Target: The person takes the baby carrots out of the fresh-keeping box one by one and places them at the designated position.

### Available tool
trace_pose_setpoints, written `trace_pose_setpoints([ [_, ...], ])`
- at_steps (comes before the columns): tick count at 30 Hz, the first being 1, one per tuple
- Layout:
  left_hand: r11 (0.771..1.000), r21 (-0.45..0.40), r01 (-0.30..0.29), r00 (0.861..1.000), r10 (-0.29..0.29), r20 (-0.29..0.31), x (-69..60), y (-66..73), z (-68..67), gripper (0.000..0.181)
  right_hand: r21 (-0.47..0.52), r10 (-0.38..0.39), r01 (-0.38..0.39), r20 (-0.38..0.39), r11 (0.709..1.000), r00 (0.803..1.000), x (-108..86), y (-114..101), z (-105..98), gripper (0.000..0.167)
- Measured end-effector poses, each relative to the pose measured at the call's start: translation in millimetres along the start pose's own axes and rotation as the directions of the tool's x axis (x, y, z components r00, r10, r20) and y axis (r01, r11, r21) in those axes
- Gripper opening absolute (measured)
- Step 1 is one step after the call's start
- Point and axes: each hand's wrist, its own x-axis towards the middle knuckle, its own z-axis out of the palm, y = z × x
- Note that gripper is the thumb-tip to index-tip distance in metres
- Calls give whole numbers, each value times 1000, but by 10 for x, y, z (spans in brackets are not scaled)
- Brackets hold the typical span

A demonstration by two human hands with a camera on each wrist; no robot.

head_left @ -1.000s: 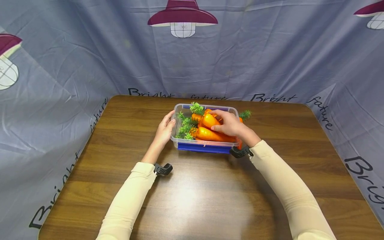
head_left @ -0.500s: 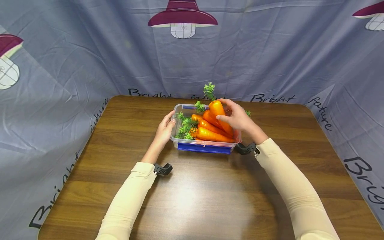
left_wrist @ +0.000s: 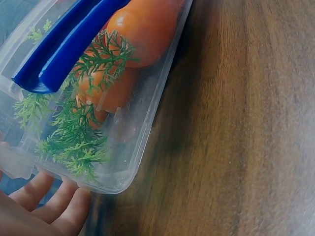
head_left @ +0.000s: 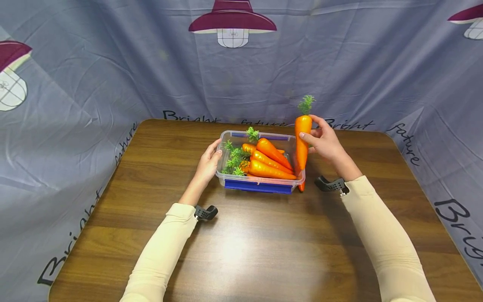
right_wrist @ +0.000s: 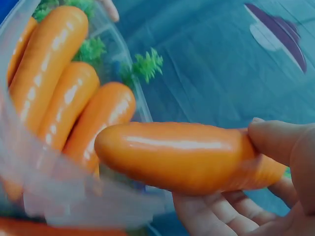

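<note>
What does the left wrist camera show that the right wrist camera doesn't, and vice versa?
Only the left wrist view shows the wooden tabletop. Only the right wrist view shows the right hand gripping a lifted carrot, plus a printed lamp on the cloth. Both show the clear plastic box, the other carrots inside, green tops, and part of the left hand.

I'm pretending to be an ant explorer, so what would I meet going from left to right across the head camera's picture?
Lamp picture at the left edge → left hand → carrots in the box → held-up carrot → right hand → lamp picture at the right edge.
</note>
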Motion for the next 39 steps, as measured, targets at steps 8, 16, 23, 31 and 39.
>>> trace_pose_setpoints([
  [8,1000,-9,-5,1000,5,2,-1,-3,3,48,-26,64,-66,-60,997,996,-59,291,-290,78],
  [16,1000,-15,-3,1000,3,0,-6,18,-4,49,-64,141,-143,-45,988,989,-100,634,-397,81],
  [23,1000,-8,1,1000,-1,0,-14,14,0,49,-92,205,-210,-55,973,977,-135,830,-380,81],
  [31,1000,-8,-1,1000,1,5,-8,0,-3,49,-117,226,-230,-48,966,973,-156,865,-316,80],
  [39,1000,-18,1,1000,-1,3,-3,-15,1,48,-180,230,-233,-39,956,972,-113,959,-252,77],
])
